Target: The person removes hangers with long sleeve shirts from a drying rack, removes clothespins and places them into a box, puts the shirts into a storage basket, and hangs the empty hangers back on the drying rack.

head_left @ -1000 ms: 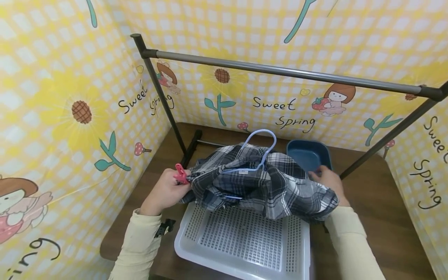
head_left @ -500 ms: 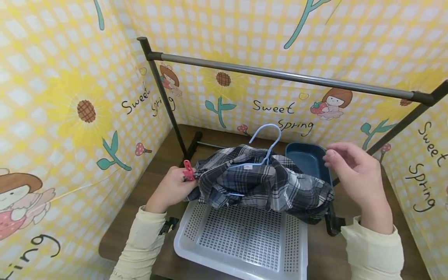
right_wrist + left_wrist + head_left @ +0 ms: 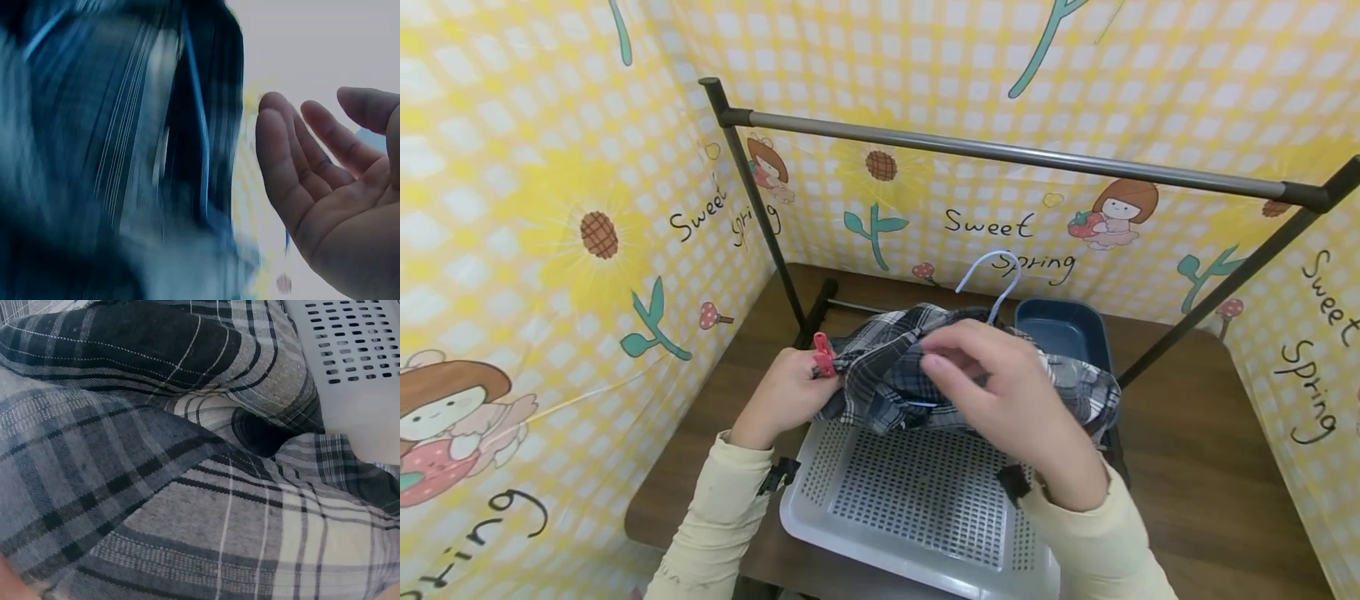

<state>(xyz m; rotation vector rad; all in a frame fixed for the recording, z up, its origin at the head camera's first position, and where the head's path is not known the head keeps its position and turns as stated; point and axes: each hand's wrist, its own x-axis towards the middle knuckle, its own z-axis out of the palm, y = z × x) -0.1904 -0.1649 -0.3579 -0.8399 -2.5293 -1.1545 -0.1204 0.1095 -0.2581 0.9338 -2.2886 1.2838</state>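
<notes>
shirt (image 3: 887, 360) in l hand (image 3: 790, 392), r hand (image 3: 1007, 396) w/ nothing

l hand grips edge of shirt, just beside red clip (image 3: 823, 357); fingers partly hidden, so cannot tell if they hold clip too. r hand is in front of shirt, fingers loosely bent & apart from thumb. shirt is on hanger (image 3: 1003, 300), over back part of basket (image 3: 917, 500). blue tub (image 3: 1060, 321) is behind.

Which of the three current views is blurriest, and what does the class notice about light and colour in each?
Right wrist: blurriest, the plaid shirt smeared, with a bluish cast and the backdrop washed out nearly white; left wrist: the cloth's weave fairly crisp, colours muted; head: mostly clear and bright, a pale highlight running along the metal rail.
</notes>
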